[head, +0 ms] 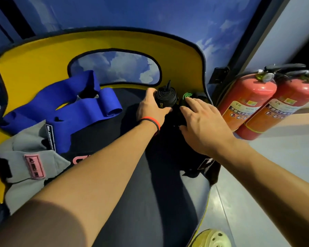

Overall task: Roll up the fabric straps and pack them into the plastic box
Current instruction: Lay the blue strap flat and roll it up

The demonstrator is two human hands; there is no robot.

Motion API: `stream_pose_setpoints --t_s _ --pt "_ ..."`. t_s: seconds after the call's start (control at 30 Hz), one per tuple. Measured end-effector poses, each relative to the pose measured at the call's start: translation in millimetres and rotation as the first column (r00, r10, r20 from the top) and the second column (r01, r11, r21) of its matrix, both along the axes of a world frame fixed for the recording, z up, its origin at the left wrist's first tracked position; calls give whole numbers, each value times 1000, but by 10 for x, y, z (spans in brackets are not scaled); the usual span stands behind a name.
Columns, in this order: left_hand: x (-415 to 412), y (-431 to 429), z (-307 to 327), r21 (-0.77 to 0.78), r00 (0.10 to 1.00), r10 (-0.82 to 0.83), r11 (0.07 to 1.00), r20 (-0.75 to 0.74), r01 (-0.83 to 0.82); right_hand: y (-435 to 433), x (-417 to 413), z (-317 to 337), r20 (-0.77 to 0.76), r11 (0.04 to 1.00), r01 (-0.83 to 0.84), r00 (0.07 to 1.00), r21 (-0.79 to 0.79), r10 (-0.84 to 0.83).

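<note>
My left hand (151,108) grips a rolled black strap (166,98) standing upright at the back of the dark seat (132,184). My right hand (203,122) lies with spread fingers on black fabric (171,139) next to a second dark roll with green stitching (187,96). A loose blue strap (75,107) sprawls over the seat's left side, one end curled. A grey strap with a pink label (34,166) lies at the near left. No plastic box shows in the head view.
The yellow chair back (43,56) with its oval opening rises behind the straps. Two red fire extinguishers (257,104) stand on the floor to the right, close to the seat edge. A pale perforated shoe (212,238) shows at the bottom.
</note>
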State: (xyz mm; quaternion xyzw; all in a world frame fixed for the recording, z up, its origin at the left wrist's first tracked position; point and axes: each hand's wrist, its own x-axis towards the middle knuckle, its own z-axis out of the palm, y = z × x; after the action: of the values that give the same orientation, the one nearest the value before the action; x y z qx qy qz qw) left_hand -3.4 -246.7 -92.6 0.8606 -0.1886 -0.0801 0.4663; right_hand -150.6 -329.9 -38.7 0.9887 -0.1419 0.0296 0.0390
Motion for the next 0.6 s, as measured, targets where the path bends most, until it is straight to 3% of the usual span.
stream_pose_setpoints --t_s 0.27,0.43,0.6 --pt "109 -324 -54 58 995 -72 996 64 68 -67 -27 -32 56 1000 -1 998 -7 1" --pt "157 -219 -100 39 992 -128 991 -21 129 -66 -30 -58 71 1000 -2 997 -23 4" --pt "83 60 -32 -105 966 -198 977 -163 183 -10 -3 10 104 999 -29 994 -32 32"
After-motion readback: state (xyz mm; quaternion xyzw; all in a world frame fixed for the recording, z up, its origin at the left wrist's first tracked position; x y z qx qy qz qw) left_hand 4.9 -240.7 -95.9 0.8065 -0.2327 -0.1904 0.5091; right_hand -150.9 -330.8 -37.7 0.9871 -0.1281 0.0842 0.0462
